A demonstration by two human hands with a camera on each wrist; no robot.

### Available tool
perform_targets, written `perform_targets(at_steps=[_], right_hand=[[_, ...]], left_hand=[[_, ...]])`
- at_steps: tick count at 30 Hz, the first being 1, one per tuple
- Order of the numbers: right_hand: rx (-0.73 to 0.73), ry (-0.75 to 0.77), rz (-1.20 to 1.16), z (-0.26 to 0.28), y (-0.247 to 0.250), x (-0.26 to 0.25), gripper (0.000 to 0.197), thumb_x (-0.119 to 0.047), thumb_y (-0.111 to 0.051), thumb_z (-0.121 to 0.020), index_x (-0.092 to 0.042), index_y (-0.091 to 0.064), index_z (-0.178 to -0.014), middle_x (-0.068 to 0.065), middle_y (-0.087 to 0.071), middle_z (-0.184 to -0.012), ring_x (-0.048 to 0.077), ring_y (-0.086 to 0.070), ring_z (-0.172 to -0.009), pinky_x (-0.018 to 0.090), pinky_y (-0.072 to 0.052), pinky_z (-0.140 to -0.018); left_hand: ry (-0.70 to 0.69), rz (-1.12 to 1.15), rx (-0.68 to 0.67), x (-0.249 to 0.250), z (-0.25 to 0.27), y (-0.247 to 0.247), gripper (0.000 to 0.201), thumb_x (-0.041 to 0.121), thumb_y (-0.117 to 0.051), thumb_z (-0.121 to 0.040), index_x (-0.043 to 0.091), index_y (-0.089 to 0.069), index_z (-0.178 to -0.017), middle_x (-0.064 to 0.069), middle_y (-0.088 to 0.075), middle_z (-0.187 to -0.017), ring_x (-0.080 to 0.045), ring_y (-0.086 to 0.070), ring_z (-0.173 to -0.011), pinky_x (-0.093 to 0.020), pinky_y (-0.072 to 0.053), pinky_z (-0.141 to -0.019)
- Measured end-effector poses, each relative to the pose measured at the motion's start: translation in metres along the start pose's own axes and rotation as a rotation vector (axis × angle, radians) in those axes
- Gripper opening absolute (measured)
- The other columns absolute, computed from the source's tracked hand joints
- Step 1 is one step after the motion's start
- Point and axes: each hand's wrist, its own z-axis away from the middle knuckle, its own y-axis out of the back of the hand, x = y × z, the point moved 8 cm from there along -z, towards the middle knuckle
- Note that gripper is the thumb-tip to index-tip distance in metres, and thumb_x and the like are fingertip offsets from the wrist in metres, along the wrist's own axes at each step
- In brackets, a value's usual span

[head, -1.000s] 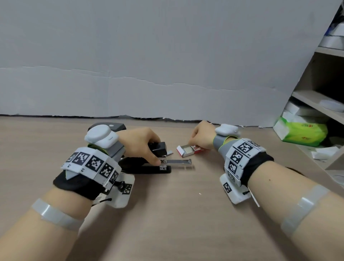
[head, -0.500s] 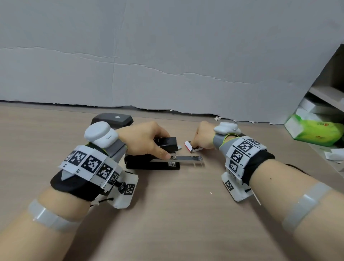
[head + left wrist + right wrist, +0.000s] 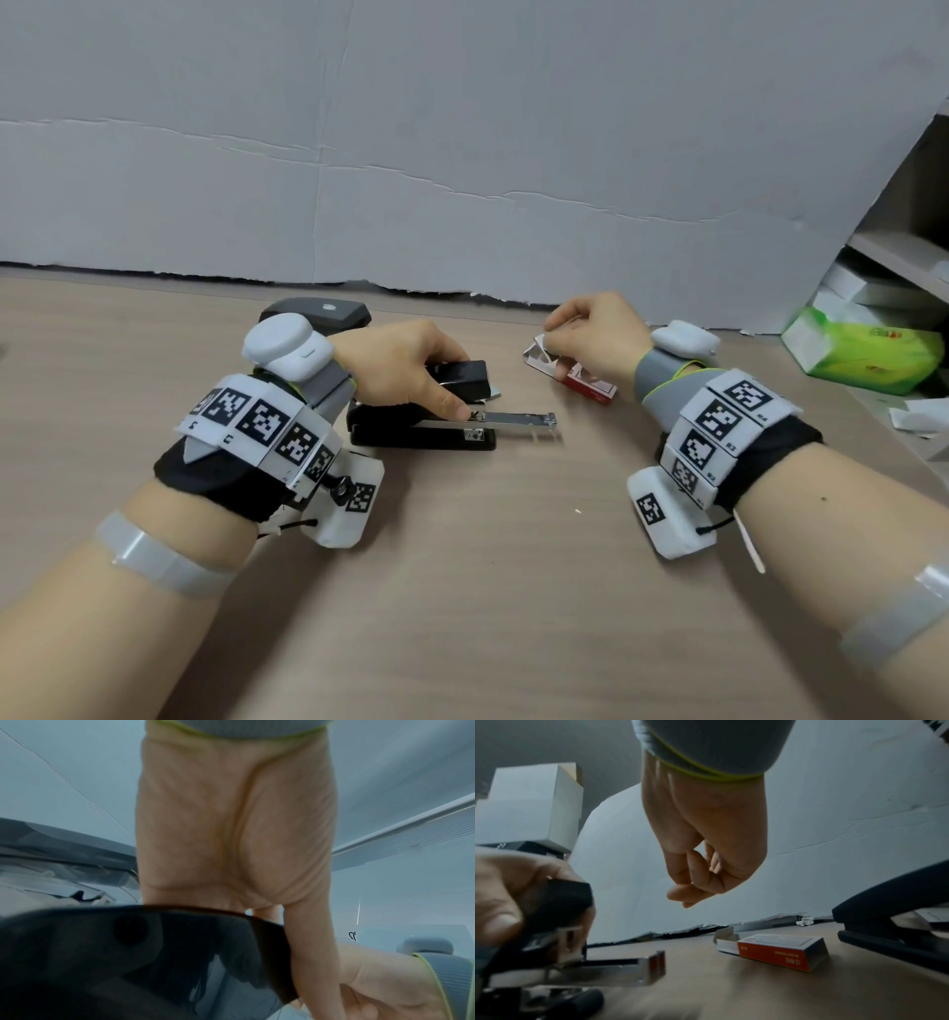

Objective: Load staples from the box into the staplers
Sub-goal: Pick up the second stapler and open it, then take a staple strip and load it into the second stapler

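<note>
A small black stapler (image 3: 452, 383) lies on the wooden table with its metal staple tray (image 3: 506, 421) slid out to the right. My left hand (image 3: 411, 370) grips the stapler from above, thumb at the tray's root; its dark body (image 3: 154, 953) fills the left wrist view. The red staple box (image 3: 588, 385) lies open just right of the tray, also seen as the box (image 3: 775, 951). My right hand (image 3: 590, 334) hovers above it, fingertips pinched on what looks like a thin staple strip, barely visible. A second, larger dark stapler (image 3: 318, 311) sits behind my left wrist.
A grey paper backdrop (image 3: 462, 180) closes off the table's far edge. At the right stand shelves with a green tissue pack (image 3: 868, 349) and white boxes. A white carton (image 3: 534, 807) shows beyond my left hand.
My right hand has lifted out of the staple box with its fingertips pinched. The left hand has stayed on the stapler with the tray out.
</note>
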Motion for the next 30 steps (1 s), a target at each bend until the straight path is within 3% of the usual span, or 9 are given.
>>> perform_targets(at_steps=[3, 7, 12, 14, 17, 19, 22, 25, 30], right_hand=[[-0.066, 0.055, -0.121, 0.012, -0.002, -0.007, 0.023, -0.008, -0.069, -0.087, -0.008, -0.065, -0.110, 0.005, -0.068, -0.065, 0.003, -0.058, -0.040, 0.016, -0.038, -0.036], [-0.177, 0.089, -0.133, 0.026, -0.009, -0.016, 0.017, -0.007, -0.064, -0.093, -0.002, -0.066, -0.109, 0.009, -0.066, -0.074, -0.001, -0.055, -0.037, 0.015, -0.037, -0.035], [-0.248, 0.131, -0.136, 0.030, -0.017, -0.019, 0.009, 0.000, -0.061, -0.089, -0.003, -0.069, -0.089, 0.019, -0.073, -0.084, 0.017, -0.072, -0.076, 0.024, -0.050, -0.043], [-0.263, 0.118, -0.166, 0.029, -0.020, -0.016, 0.010, 0.002, -0.062, -0.086, -0.005, -0.067, -0.082, 0.023, -0.075, -0.088, 0.018, -0.076, -0.088, 0.025, -0.052, -0.046], [-0.297, 0.104, -0.208, 0.031, -0.026, -0.013, 0.009, 0.003, -0.062, -0.087, -0.004, -0.064, -0.082, 0.013, -0.075, -0.077, 0.027, -0.075, -0.098, 0.026, -0.055, -0.049], [-0.311, 0.097, -0.219, 0.032, -0.028, -0.012, 0.008, 0.003, -0.062, -0.088, -0.004, -0.063, -0.084, 0.011, -0.076, -0.079, 0.030, -0.075, -0.095, 0.029, -0.059, -0.055], [-0.307, 0.118, -0.157, 0.033, -0.031, -0.012, 0.007, 0.002, -0.062, -0.087, -0.005, -0.062, -0.085, 0.017, -0.078, -0.087, 0.022, -0.074, -0.079, 0.028, -0.057, -0.060], [-0.286, 0.152, -0.016, 0.032, -0.037, -0.010, 0.008, -0.001, -0.066, -0.083, -0.008, -0.065, -0.079, 0.009, -0.076, -0.078, 0.015, -0.067, -0.069, 0.027, -0.054, -0.062], [-0.272, 0.190, 0.126, 0.033, -0.045, -0.008, 0.011, -0.008, -0.072, -0.079, -0.017, -0.067, -0.075, 0.001, -0.072, -0.070, 0.017, -0.064, -0.064, 0.035, -0.054, -0.067]], left_hand=[[0.008, 0.004, 0.000, 0.000, 0.000, 0.000, 0.021, 0.040, -0.078, -0.077, 0.026, -0.071, -0.092, 0.009, -0.068, -0.074, -0.007, -0.059, -0.063, -0.021, -0.047, -0.063], [0.020, 0.029, -0.009, -0.002, 0.001, 0.001, 0.020, 0.040, -0.079, -0.077, 0.027, -0.071, -0.089, 0.005, -0.070, -0.076, -0.010, -0.061, -0.065, -0.026, -0.050, -0.066], [0.032, 0.026, -0.014, -0.002, -0.002, 0.002, 0.022, 0.040, -0.080, -0.075, 0.028, -0.072, -0.091, 0.004, -0.072, -0.078, -0.011, -0.063, -0.066, -0.026, -0.051, -0.064], [0.039, 0.009, -0.019, -0.003, -0.003, 0.002, 0.023, 0.043, -0.079, -0.075, 0.029, -0.072, -0.091, 0.003, -0.072, -0.079, -0.011, -0.063, -0.066, -0.027, -0.051, -0.066], [0.047, 0.006, -0.025, -0.004, -0.005, 0.002, 0.024, 0.044, -0.079, -0.074, 0.029, -0.072, -0.092, 0.001, -0.073, -0.081, -0.012, -0.063, -0.067, -0.030, -0.052, -0.068], [0.049, 0.012, -0.027, -0.004, -0.006, 0.002, 0.024, 0.043, -0.080, -0.074, 0.028, -0.072, -0.091, 0.004, -0.071, -0.076, -0.011, -0.062, -0.066, -0.028, -0.051, -0.066], [0.049, -0.007, -0.031, -0.004, -0.007, -0.001, 0.023, 0.043, -0.080, -0.074, 0.029, -0.071, -0.089, 0.006, -0.069, -0.075, -0.011, -0.061, -0.065, -0.027, -0.051, -0.066], [0.045, -0.016, -0.031, -0.003, -0.006, -0.002, 0.022, 0.042, -0.079, -0.075, 0.029, -0.071, -0.090, 0.006, -0.069, -0.076, -0.011, -0.061, -0.065, -0.026, -0.050, -0.065], [0.032, -0.016, -0.031, -0.002, -0.005, -0.003, 0.020, 0.042, -0.079, -0.075, 0.029, -0.071, -0.087, 0.006, -0.068, -0.075, -0.012, -0.060, -0.066, -0.028, -0.050, -0.067]])
